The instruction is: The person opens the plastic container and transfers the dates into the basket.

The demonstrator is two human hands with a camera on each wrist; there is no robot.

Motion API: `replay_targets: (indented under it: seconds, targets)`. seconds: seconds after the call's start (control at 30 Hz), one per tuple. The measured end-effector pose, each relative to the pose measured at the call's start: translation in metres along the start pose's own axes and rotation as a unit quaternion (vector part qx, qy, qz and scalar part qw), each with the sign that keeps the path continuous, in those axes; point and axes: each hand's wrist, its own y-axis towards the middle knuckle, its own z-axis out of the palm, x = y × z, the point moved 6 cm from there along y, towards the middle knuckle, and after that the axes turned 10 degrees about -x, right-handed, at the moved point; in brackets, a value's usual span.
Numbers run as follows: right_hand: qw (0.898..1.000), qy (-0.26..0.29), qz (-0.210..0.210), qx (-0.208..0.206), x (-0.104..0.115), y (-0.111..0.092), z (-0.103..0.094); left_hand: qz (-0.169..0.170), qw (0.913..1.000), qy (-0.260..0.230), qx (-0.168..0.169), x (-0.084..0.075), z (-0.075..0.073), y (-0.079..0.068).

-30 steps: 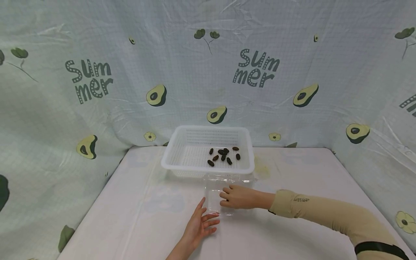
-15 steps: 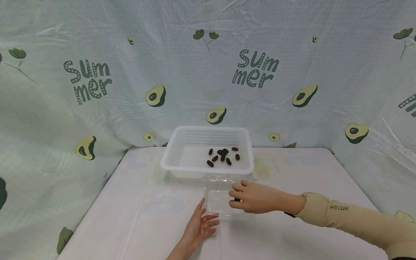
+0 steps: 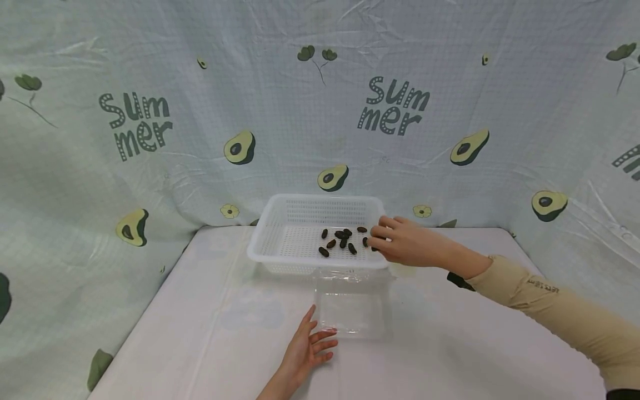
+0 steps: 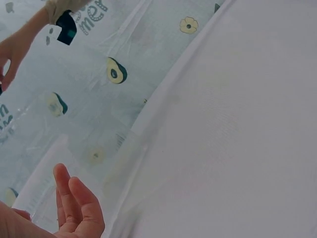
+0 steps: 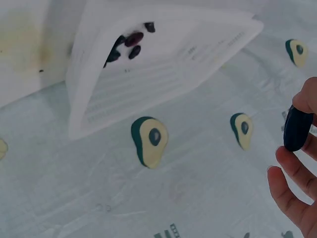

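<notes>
My right hand (image 3: 412,241) is over the right side of a white plastic basket (image 3: 267,256). Its thumb and fingers pinch a dark, smooth, oval piece, like a small date or grape (image 5: 297,130), clear of the basket. Several similar dark oval pieces (image 3: 343,234) lie on the basket's floor, mostly right of centre. A clear plastic box (image 3: 352,311) sits just in front of the basket. My left hand (image 3: 301,353) is at the box's near left corner, fingers spread and relaxed; the left wrist view shows the fingers (image 4: 88,208) loosely bent.
A white cloth (image 3: 240,344) covers the table. Behind and at both sides hangs a pale green curtain (image 3: 280,111) printed with avocados and lettering. The basket's back edge stands close to the curtain.
My right hand has lifted away from over the clear box, first rightward, then up and back to the basket, with the dark oval piece between its fingers. The left hand has stayed put.
</notes>
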Motion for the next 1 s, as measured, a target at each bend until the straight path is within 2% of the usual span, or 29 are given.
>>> replay_targets:
  seconds: [0.13, 0.23, 0.43, 0.67, 0.87, 1.0]
  targets:
    - [0.999, 0.014, 0.026, -0.017, -0.026, 0.001, 0.012, 0.002, 1.0, 0.001, -0.002, 0.0, -0.001, 0.0]
    - [0.999, 0.015, 0.045, -0.013, -0.044, 0.002, 0.027, 0.004, 1.0, 0.001, -0.004, -0.001, -0.001, 0.0]
    - [0.998, -0.019, 0.057, 0.024, -0.068, 0.003, 0.065, 0.007, 0.9999, -0.002, -0.007, 0.0, -0.001, 0.0]
    - [0.996, -0.064, 0.032, 0.054, -0.079, 0.007, 0.109, 0.011, 0.9999, -0.004, -0.008, 0.0, 0.001, -0.001]
    - [0.99, -0.064, 0.026, 0.12, -0.078, 0.006, 0.146, 0.012, 0.9999, -0.002, -0.008, -0.001, 0.001, -0.001]
    - [0.987, -0.059, 0.035, 0.148, -0.077, 0.003, 0.164, 0.01, 0.9999, -0.002, -0.008, 0.0, 0.001, -0.001]
